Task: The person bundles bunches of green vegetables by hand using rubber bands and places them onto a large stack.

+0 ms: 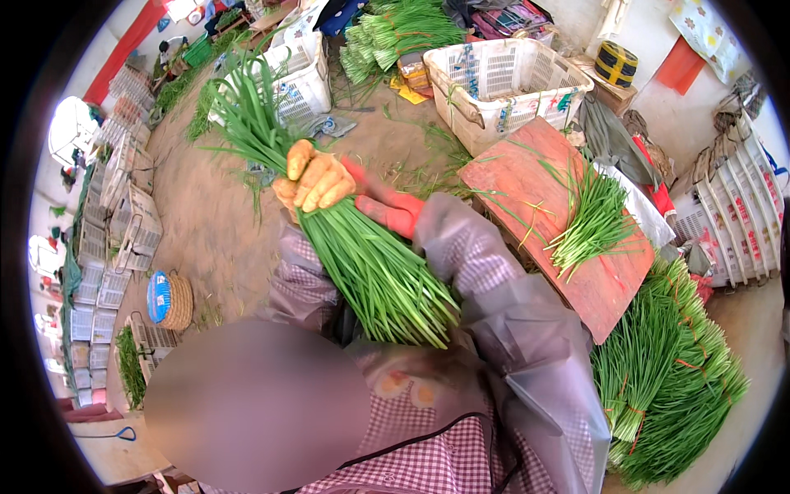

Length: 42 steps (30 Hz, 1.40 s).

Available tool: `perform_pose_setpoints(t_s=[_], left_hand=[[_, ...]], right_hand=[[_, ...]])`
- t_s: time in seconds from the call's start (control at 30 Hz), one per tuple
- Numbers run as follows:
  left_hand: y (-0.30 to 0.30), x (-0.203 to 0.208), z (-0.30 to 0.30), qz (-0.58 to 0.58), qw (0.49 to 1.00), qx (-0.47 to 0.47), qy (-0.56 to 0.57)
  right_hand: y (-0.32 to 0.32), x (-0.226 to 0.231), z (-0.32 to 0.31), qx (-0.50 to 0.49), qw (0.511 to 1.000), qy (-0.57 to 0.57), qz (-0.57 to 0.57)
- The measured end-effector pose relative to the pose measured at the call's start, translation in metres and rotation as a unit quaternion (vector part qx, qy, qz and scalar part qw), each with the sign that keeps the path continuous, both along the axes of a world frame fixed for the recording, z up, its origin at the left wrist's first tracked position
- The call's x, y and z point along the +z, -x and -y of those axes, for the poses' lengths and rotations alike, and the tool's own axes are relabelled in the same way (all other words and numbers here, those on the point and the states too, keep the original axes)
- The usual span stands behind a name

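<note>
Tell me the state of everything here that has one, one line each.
Held green bundle: gripped in gloved fingers, stalks spread out below
Loose stalks: no band showing, lying on red board
Red board: partly covered
Stacked bundles: tied with orange bands
Large white crate: upright, open-topped
Plastic sleeves: worn, creased

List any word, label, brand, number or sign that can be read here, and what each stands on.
No text can be read with certainty.
White crates at right: red marks, too small to read.
Blue top of the wicker basket: pale marks, too small to read.
Checked garment: chest print, too blurred to read.
</note>
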<state>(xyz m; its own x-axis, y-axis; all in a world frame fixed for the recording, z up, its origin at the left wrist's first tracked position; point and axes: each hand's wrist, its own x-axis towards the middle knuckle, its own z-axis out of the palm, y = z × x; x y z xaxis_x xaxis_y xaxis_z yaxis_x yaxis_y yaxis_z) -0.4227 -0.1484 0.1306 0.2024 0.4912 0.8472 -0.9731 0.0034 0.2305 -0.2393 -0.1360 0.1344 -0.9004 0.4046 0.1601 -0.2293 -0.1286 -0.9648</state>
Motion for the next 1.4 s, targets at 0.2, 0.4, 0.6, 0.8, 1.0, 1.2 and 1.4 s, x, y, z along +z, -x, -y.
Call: perform_pose_setpoints(t_s=[0.2, 0.4, 0.6, 0.8, 1.0, 1.2, 1.4], left_hand=[[0.067, -0.019, 0.022, 0.038, 0.963, 0.148, 0.222], [0.102, -0.092, 0.038, 0.024, 0.884, 0.257, 0.389], [0.087, -0.123, 0.033, 0.004, 0.827, 0.297, 0.477], [0.078, -0.129, 0.03, -0.019, 0.79, 0.374, 0.487], [0.074, -0.123, 0.032, -0.009, 0.727, 0.445, 0.523], [0.079, -0.12, 0.043, -0.01, 0.665, 0.498, 0.556], [0.085, -0.133, 0.032, 0.017, 0.656, 0.483, 0.58]], right_hand=[[-0.046, -0.093, -0.002, 0.089, 0.949, 0.267, 0.143], [-0.101, -0.122, 0.012, -0.059, 0.957, 0.154, 0.24], [-0.128, -0.135, 0.013, -0.106, 0.959, 0.139, 0.225], [-0.145, -0.134, 0.018, -0.102, 0.961, 0.12, 0.229], [-0.225, -0.181, -0.004, -0.149, 0.915, -0.225, 0.301], [-0.236, -0.121, 0.011, 0.08, 0.607, -0.324, 0.721], [-0.088, -0.084, 0.032, -0.115, 0.879, -0.156, 0.435]])
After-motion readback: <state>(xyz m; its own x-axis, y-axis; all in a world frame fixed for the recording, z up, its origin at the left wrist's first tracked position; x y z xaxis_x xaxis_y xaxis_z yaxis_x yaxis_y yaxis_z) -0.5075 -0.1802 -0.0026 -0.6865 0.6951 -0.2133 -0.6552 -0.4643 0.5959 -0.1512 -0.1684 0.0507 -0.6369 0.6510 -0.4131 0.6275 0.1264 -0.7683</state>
